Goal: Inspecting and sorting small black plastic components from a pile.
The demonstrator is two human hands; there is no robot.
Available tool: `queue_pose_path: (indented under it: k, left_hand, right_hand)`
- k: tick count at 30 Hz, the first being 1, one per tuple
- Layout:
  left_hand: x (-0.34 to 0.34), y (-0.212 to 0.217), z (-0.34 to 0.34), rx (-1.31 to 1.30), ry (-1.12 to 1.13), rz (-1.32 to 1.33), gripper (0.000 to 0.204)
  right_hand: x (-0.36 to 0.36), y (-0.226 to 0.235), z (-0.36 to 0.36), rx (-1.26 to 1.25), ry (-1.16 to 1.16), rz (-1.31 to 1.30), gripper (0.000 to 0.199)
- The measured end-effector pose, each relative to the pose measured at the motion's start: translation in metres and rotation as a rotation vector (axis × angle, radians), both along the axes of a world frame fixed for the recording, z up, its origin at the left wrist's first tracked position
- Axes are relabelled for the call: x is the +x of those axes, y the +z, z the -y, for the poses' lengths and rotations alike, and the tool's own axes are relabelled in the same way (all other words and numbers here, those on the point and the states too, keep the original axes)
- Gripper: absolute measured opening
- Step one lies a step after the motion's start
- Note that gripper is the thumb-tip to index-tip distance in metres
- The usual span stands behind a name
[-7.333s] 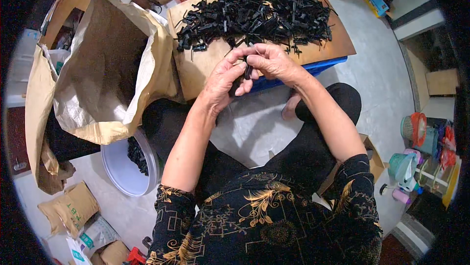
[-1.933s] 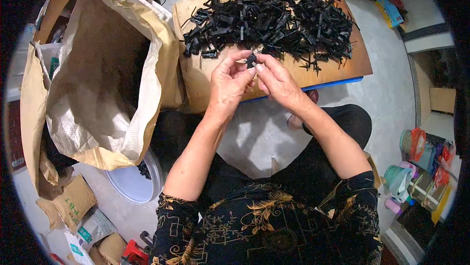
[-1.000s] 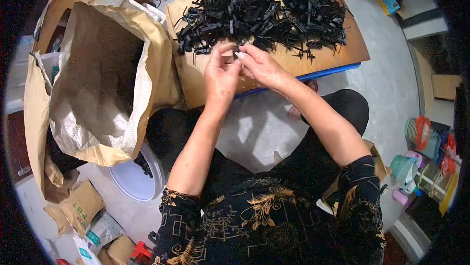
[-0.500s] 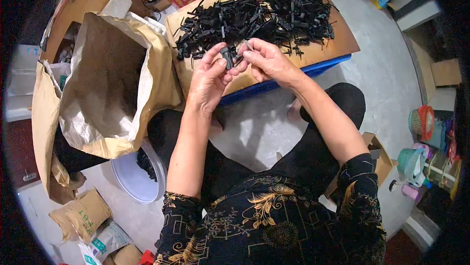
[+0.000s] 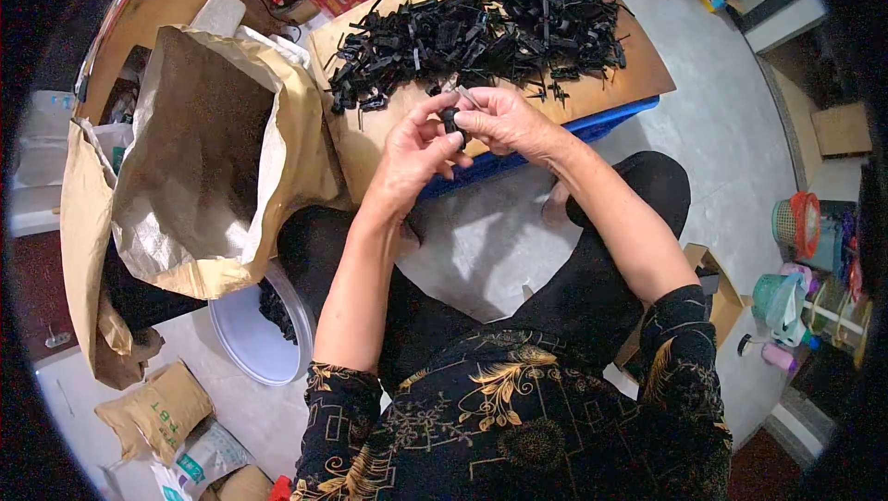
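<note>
A small black plastic part (image 5: 452, 122) is pinched in the fingers of my left hand (image 5: 414, 148), just above the near edge of the board. My right hand (image 5: 511, 122) meets it from the right, its thumb and forefinger closed on a thin grey metal tool (image 5: 468, 97) whose exact kind I cannot make out. The fingers of both hands hide much of the black part. Beyond them, a heap of similar black plastic parts (image 5: 481, 31) with thin stems is spread over the wooden board (image 5: 647, 68).
Under the board is a blue support (image 5: 601, 128). An open paper sack with a pale lining (image 5: 148, 223) stands at the left, close to my left forearm. Below it sits a white bucket (image 5: 242, 339) with black parts inside. A cardboard box (image 5: 731, 302) lies by my right elbow.
My left hand has turned and shifted slightly right and down with the black part, which now sits against the right fingers. The right hand has moved a little lower with the tool.
</note>
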State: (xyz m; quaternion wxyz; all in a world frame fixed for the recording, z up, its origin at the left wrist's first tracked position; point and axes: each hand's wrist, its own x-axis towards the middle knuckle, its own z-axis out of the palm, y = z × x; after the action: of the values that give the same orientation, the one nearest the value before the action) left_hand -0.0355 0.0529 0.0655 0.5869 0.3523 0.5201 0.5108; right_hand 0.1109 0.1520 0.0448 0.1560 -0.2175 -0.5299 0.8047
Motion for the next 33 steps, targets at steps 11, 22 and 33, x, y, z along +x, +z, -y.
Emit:
queue_pose_path:
  k: [11, 22, 33]
  left_hand:
    - [-0.006, -0.015, -0.004, 0.031, 0.037, -0.05, 0.032]
    - [-0.016, -0.033, -0.004, 0.0, 0.076, -0.109, 0.026]
    - [-0.022, -0.039, -0.01, 0.195, 0.239, -0.692, 0.021]
  right_hand:
    - [-0.012, -0.012, 0.009, 0.178, 0.005, 0.083, 0.028]
    - [-0.028, -0.017, 0.02, 0.293, -0.04, 0.184, 0.024]
    - [-0.051, -0.036, 0.009, 0.661, -0.165, 0.195, 0.02]
